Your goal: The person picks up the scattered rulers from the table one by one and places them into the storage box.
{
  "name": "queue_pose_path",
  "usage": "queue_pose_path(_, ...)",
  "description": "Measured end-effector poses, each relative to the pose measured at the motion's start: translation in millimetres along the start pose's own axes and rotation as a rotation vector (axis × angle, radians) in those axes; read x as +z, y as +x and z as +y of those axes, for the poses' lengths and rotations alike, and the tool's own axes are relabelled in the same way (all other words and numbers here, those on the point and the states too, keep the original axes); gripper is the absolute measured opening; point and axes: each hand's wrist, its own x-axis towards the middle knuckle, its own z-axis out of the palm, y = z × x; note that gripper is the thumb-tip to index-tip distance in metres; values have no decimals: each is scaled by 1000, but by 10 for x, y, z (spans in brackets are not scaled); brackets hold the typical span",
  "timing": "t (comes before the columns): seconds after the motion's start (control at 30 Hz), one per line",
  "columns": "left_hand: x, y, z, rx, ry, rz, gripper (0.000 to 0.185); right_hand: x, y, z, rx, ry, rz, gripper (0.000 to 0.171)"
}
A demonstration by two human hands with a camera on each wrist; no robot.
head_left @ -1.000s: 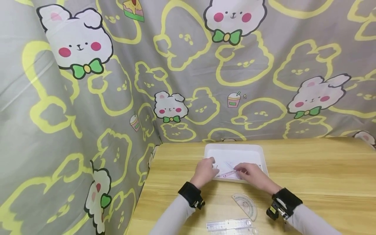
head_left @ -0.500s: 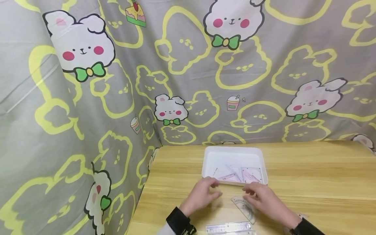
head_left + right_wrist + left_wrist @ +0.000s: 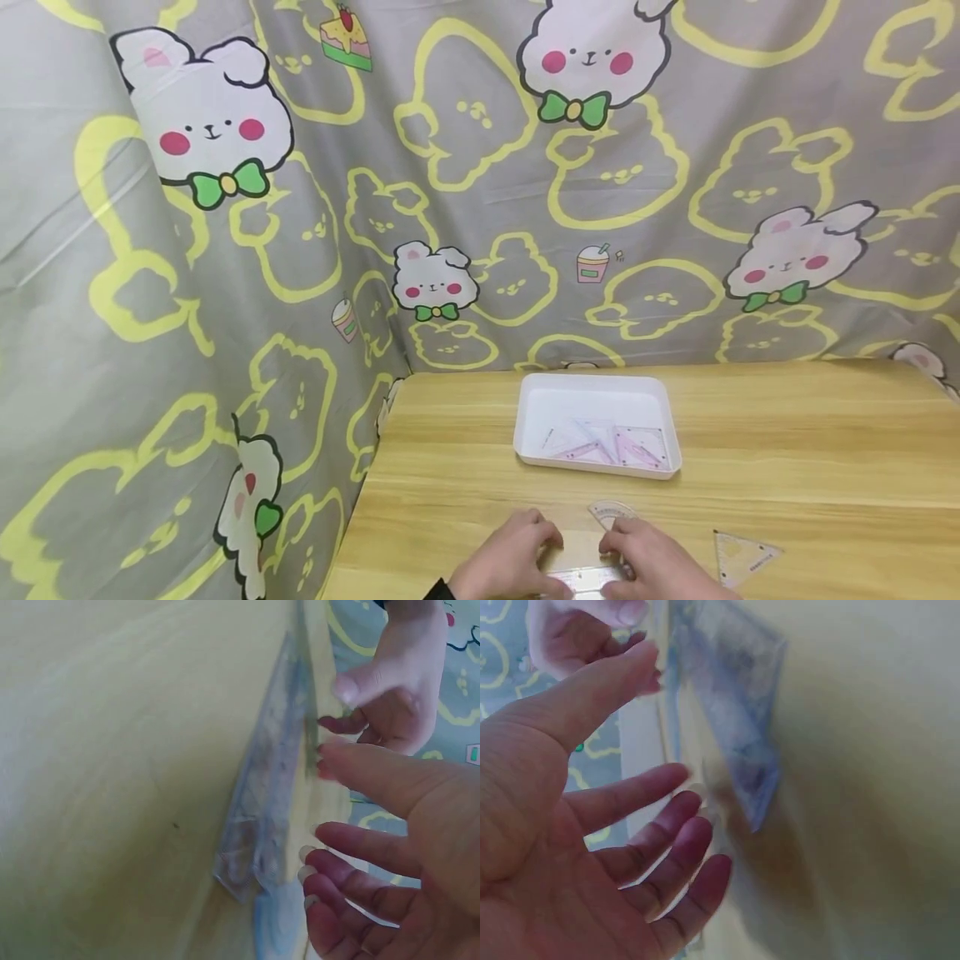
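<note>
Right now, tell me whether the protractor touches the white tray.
Apart. The head view shows the protractor lying on the table nearer the hands, with a strip of bare wood between it and the white tray.

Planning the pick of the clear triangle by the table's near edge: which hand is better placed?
Right, probably. The triangle lies just beyond the right hand, with bare table between them. The left hand would have to cross over the right.
</note>
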Motion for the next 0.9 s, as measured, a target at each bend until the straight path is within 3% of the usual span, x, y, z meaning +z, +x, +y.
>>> queue_pose_path(0.17, 109, -72, 19, -35, -20, 3, 50, 79, 0, -1, 7, -42, -21, 30)
queue_pose_path(0.4, 229, -77, 50, -33, 27, 52, 33, 188, 10, 16, -51, -134, 49, 33)
queue_pose_path(0.57, 220, -67, 48, -66, -36, 45, 25, 225, 17, 16, -52, -117, 71, 32)
queue_pose_path(0.73, 193, -41, 52, -64, -24, 4, 22, 243, 22, 20, -66, -125, 89, 31)
queue_pose_path(0.8, 190, -26, 46, -65, -25, -19, 22, 234, 36, 21, -68, -105, 81, 31)
queue_pose_path(0.9, 190, -14, 31, -69, -56, -48, 20, 209, 61, 18, -18, 38, 7, 26)
